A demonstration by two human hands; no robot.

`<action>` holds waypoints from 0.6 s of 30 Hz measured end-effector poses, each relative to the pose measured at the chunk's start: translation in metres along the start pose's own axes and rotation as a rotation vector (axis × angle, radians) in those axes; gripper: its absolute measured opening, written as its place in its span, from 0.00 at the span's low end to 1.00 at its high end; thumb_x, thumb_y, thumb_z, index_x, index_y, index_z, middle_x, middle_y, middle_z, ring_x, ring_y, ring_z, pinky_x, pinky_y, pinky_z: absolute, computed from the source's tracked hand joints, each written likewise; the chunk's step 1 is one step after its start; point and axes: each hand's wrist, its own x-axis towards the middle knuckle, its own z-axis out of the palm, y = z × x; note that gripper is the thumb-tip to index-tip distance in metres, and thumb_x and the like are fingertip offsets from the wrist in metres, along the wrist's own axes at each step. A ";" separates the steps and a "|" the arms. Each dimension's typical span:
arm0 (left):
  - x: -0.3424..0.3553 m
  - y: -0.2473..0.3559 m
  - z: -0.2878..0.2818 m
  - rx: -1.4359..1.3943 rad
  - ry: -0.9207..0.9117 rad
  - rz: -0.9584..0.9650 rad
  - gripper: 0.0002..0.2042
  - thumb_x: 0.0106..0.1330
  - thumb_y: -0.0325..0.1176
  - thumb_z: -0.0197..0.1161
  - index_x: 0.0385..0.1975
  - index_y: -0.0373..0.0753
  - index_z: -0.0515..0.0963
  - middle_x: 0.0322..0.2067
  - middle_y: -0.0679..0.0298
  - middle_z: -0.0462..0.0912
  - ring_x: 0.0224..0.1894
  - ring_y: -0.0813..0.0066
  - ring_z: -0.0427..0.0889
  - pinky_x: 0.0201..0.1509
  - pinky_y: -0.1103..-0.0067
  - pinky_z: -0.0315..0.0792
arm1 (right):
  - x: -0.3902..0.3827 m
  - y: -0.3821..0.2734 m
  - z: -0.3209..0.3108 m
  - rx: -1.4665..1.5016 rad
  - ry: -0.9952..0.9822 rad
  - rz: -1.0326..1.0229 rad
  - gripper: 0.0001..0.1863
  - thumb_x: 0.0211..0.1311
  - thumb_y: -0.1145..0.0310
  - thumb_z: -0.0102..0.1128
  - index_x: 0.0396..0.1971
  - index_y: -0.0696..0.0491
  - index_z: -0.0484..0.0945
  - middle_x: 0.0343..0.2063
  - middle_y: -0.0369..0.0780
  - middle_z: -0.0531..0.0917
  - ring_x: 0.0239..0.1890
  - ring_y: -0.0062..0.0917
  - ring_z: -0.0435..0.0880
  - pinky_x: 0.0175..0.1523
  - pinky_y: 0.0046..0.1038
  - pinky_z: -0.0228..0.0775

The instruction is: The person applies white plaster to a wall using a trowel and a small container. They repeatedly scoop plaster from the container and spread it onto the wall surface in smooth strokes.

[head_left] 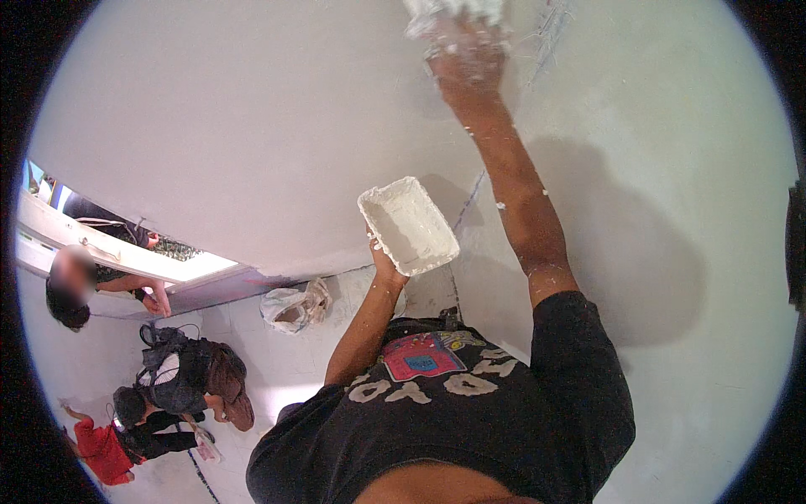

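Note:
My left hand [386,262] grips a rectangular tub [435,212] from below and the side, in front of my chest. The tub's rim and inner walls are coated with white paste, and its open top faces up toward me. Stretched far forward, my right hand [470,59] is at the pale wall [252,126]. It is smeared by motion and covered in white paste [453,13]. Its fingers are not clear, nor is whether a tool is in them. White specks dot my right forearm.
A crumpled whitish plastic bag [295,306] lies on the floor at the wall's foot. To the left, a person [71,286] is by a bright framed opening [197,265]. Lower left are a person in dark clothes [180,374] and one in a red shirt [101,449].

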 end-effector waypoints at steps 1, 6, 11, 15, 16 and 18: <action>0.000 0.001 0.001 -0.008 0.008 -0.003 0.28 0.58 0.59 0.40 0.53 0.46 0.59 0.49 0.62 0.67 0.49 0.62 0.68 0.52 0.63 0.63 | -0.007 -0.006 0.011 -0.059 -0.051 0.036 0.23 0.48 0.63 0.56 0.46 0.52 0.64 0.51 0.43 0.64 0.53 0.38 0.61 0.54 0.44 0.52; 0.000 0.002 -0.010 -0.015 0.034 0.020 0.28 0.57 0.58 0.41 0.53 0.46 0.60 0.49 0.62 0.67 0.49 0.62 0.67 0.52 0.63 0.63 | -0.110 -0.058 -0.014 0.347 -0.327 0.131 0.25 0.50 0.63 0.52 0.51 0.50 0.63 0.54 0.43 0.61 0.60 0.37 0.52 0.60 0.40 0.45; 0.002 0.002 -0.012 -0.015 0.044 0.013 0.28 0.57 0.58 0.41 0.52 0.46 0.60 0.49 0.62 0.67 0.49 0.62 0.68 0.53 0.63 0.63 | -0.129 -0.035 -0.040 0.345 -0.213 0.200 0.20 0.53 0.66 0.50 0.48 0.50 0.67 0.47 0.40 0.72 0.51 0.31 0.68 0.55 0.32 0.58; 0.001 0.003 -0.009 0.004 0.033 -0.003 0.28 0.57 0.59 0.40 0.52 0.46 0.61 0.49 0.62 0.67 0.49 0.62 0.68 0.53 0.63 0.63 | -0.074 0.012 -0.025 0.556 -0.006 0.332 0.19 0.52 0.70 0.51 0.46 0.54 0.68 0.48 0.43 0.70 0.51 0.34 0.69 0.54 0.32 0.59; 0.002 0.003 -0.007 -0.009 0.020 -0.018 0.28 0.57 0.59 0.40 0.52 0.46 0.61 0.49 0.62 0.67 0.49 0.62 0.68 0.52 0.63 0.63 | -0.065 0.020 -0.015 0.476 0.030 0.292 0.19 0.52 0.70 0.51 0.46 0.55 0.67 0.48 0.44 0.70 0.51 0.35 0.68 0.54 0.33 0.59; 0.003 0.005 -0.003 -0.004 0.027 -0.027 0.28 0.57 0.59 0.39 0.52 0.46 0.61 0.48 0.63 0.68 0.49 0.62 0.68 0.52 0.63 0.63 | -0.049 0.029 0.009 0.299 0.152 0.204 0.21 0.52 0.70 0.51 0.47 0.57 0.65 0.48 0.47 0.69 0.52 0.38 0.67 0.55 0.35 0.58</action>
